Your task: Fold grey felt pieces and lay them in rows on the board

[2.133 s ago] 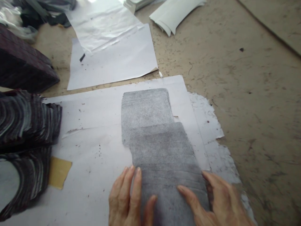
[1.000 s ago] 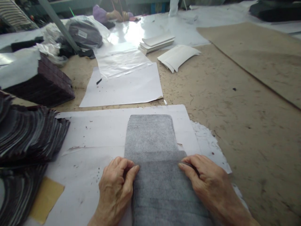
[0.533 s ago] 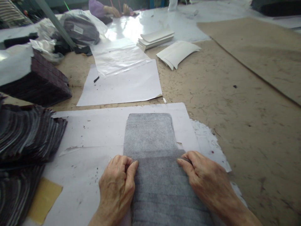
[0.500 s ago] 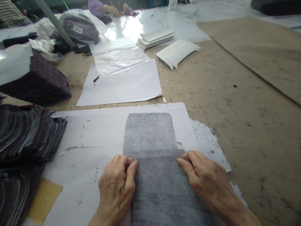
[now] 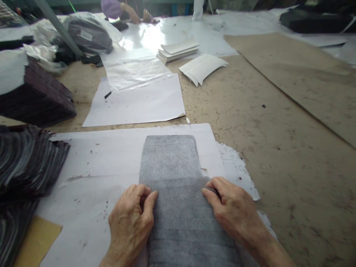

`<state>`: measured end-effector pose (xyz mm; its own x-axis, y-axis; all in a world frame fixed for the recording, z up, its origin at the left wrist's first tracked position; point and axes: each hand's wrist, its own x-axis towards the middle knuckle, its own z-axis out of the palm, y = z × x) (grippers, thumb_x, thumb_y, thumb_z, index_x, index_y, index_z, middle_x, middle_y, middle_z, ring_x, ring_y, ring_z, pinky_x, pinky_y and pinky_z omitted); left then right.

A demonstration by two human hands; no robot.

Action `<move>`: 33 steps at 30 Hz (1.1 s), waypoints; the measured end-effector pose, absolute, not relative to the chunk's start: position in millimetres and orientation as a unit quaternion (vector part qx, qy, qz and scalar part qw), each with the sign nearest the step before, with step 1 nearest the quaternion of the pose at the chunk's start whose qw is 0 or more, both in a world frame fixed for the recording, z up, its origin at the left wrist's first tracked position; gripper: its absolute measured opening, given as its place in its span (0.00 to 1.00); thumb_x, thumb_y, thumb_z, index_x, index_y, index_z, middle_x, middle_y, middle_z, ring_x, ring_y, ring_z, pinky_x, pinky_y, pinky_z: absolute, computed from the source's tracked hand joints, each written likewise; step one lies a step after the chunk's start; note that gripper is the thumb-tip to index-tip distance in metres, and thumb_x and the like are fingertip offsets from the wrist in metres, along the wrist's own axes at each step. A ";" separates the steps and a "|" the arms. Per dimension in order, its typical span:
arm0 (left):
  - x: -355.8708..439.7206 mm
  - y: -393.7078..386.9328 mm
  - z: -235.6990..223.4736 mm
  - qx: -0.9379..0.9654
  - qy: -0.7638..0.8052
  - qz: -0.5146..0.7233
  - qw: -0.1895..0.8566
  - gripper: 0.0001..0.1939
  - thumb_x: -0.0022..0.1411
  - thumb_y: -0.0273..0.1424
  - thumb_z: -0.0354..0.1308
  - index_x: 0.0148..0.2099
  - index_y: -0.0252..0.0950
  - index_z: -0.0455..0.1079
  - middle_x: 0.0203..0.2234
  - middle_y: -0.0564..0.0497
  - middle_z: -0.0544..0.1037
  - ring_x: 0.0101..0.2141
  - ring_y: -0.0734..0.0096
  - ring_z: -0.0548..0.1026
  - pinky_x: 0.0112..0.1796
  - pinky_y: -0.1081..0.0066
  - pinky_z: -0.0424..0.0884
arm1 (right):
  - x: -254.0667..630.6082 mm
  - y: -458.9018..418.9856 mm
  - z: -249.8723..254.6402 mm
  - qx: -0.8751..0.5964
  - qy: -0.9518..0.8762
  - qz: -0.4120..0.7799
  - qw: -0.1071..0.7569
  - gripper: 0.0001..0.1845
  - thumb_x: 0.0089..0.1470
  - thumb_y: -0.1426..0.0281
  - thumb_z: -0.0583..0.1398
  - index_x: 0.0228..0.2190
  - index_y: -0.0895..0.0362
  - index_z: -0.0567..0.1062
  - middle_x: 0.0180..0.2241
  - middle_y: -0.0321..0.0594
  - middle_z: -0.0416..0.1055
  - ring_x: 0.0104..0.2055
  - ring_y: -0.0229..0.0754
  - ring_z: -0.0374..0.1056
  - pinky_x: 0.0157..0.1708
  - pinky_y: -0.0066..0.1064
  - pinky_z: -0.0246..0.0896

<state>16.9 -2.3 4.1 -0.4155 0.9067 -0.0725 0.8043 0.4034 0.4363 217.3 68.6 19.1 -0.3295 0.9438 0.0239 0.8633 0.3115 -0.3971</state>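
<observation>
A row of overlapping grey fabric pieces [image 5: 180,211] lies lengthwise in front of me on a large white paper sheet [image 5: 91,193]. The far piece is lighter and has rounded corners. My left hand [image 5: 132,220] is closed on the left edge of the fabric pieces, thumb on top and fingers curled at the side. Opposite it, my right hand [image 5: 230,207] pinches their right edge between thumb and fingers; a dark edge shows in its grip. The near end of the row runs out of the bottom of the view.
Stacked dark cut pieces [image 5: 30,163] stand at the left, near a yellow card [image 5: 39,241]. A dark block-shaped stack [image 5: 41,92] is behind them. White curved pieces [image 5: 203,68] lie further back. Across the table are another person's hands [image 5: 133,15].
Both hands have moved up along the grey fabric from its near part and closed on its edges. The view has tilted up, then shifted slightly right; the grip stays the same over the last second.
</observation>
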 end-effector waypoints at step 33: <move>10.8 -18.5 1.2 0.645 0.713 0.228 0.152 0.10 0.59 0.30 0.50 0.25 0.37 0.61 0.20 0.55 0.66 0.25 0.71 0.65 0.30 0.68 0.57 | 231.1 49.7 16.1 -0.546 -0.818 0.113 0.139 0.11 0.51 0.67 0.55 0.19 0.55 0.67 0.20 0.33 0.68 0.23 0.38 0.66 0.22 0.28 0.56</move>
